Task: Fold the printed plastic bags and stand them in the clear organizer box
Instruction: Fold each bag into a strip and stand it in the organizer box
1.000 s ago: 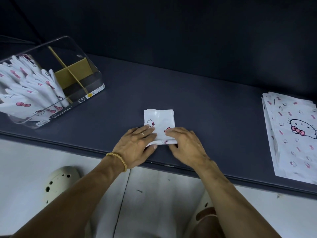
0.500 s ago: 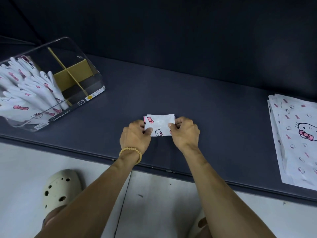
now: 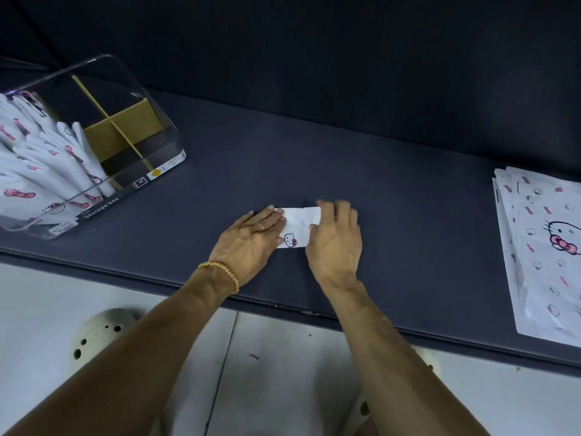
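A small folded white bag [image 3: 297, 226] with a cat-and-bow print lies flat on the dark table [image 3: 393, 215], near its front edge. My left hand [image 3: 250, 243] presses flat on the bag's left side, fingers together. My right hand [image 3: 334, 243] lies flat over its right side, fingertips blurred. Only the bag's middle strip shows between my hands. At the far left stands the clear organizer box [image 3: 138, 171], tilted open towards me, with several folded bags [image 3: 53, 165] standing in its left part.
A stack of unfolded printed bags [image 3: 547, 247] lies at the right edge of the table. A cardboard divider [image 3: 125, 130] splits the box's right part. A dark wall rises behind the table. Pale floor and cream clogs [image 3: 97, 335] are below the table's front edge.
The bag was folded over away from me into a shorter packet. My hands went from pinching its two ends to pressing flat on it.
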The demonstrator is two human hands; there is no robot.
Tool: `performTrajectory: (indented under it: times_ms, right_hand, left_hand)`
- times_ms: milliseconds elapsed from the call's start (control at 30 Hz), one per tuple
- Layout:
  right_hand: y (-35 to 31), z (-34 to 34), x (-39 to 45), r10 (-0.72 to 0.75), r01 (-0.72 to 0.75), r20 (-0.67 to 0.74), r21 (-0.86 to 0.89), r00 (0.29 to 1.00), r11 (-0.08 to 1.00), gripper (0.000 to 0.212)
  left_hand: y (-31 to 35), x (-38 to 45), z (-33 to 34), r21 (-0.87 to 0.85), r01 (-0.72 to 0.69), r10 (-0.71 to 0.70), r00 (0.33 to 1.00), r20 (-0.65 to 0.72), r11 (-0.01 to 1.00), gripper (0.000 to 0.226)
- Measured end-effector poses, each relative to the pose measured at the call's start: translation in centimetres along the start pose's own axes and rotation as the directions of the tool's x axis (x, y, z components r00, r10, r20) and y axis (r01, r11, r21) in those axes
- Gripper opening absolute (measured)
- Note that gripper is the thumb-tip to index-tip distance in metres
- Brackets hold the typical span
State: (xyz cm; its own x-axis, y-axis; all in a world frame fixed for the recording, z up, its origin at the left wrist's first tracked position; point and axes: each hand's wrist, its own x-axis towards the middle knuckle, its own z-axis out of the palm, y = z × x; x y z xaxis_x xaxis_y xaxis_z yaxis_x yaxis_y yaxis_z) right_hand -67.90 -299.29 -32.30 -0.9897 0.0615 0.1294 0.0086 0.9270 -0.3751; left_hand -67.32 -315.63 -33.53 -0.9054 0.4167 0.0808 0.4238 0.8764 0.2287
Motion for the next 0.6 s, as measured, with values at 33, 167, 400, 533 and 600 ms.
performTrajectory:
  times_ms: [33, 167, 400, 533, 600]
  right_hand:
    - [-0.1, 0.3, -0.3, -0.122, 0.120, -0.017, -0.064, 0.992, 0.991, 0.047]
    - [-0.5, 2.1, -1.1, -0.304, 0.313, 0.184, -0.023, 0.935, 0.950, 0.043]
    - [3.6, 0.9, -0.7, -0.339, 0.352, 0.227, -0.019, 0.913, 0.936, 0.044]
    - [4.6, 0.1, -0.8, -0.298, 0.331, 0.260, -0.095, 0.918, 0.939, 0.042]
    - [5.0, -0.2, -1.0, -0.209, 0.256, 0.308, -0.120, 0.928, 0.959, 0.044]
  left_hand:
    - [-0.2, -0.1, 0.0, -0.022, 0.008, -0.007, 0.999, 0.036, 1.000, 0.040]
    - [-0.2, 0.1, 0.1, -0.085, 0.016, -0.010, 0.998, 0.068, 0.996, 0.041]
    - [-0.5, 0.0, 0.4, -0.089, 0.056, -0.047, 0.994, 0.100, 0.994, 0.048]
    - [-0.5, 0.0, 0.6, -0.090, 0.082, -0.073, 0.993, 0.098, 0.993, 0.049]
    - [-0.4, 0.0, 0.7, -0.088, 0.092, -0.083, 0.992, 0.098, 0.992, 0.050]
